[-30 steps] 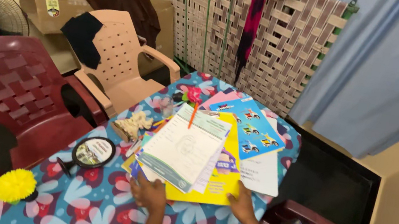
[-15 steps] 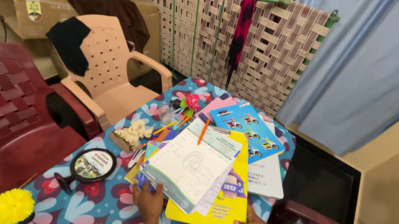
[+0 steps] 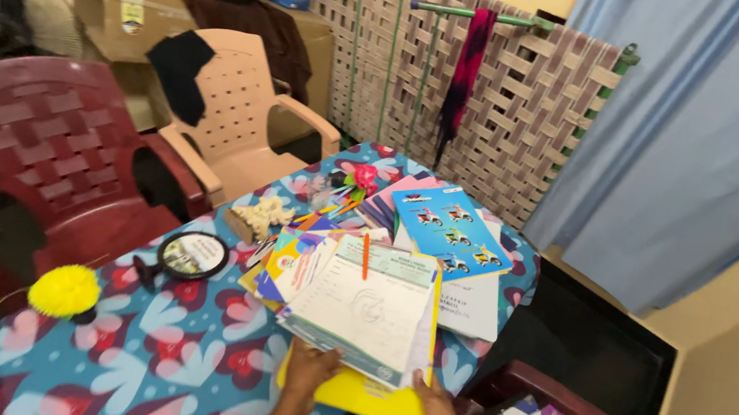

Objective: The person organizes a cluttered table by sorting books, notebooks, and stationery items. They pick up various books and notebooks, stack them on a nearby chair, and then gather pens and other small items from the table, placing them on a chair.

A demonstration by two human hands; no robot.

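**Both hands on the near edge of the paper stack**

So the whole pile sat dead ahead at 12 o'clock from the hands. The left hand (image 3: 309,370) rested on the near edge of the white printed worksheet (image 3: 366,311), fingers (image 3: 321,360) spread flat on the paper rather than curled around it. The right hand (image 3: 435,411) was at the near right corner, touching the yellow book (image 3: 362,397) that stuck out from under the worksheet; I couldn't tell whether those fingers were pinching the cover or just pressing on it.

The stack's long axis ran from 6 to 12 o'clock, straight away from the person, tipped a little toward 1. An orange pen (image 3: 365,256) lay on the far end of the worksheet, along the same line. Neither hand was nearer really; both sat on the near edge, left at about 11, right at about 1.

Further out at 1 o'clock was a blue picture book (image 3: 446,227), partly over other white sheets. Off at 10 o'clock on the flowered bench (image 3: 167,343) stood a round black-framed mirror (image 3: 190,255), with a yellow pompom (image 3: 64,290) at 9.
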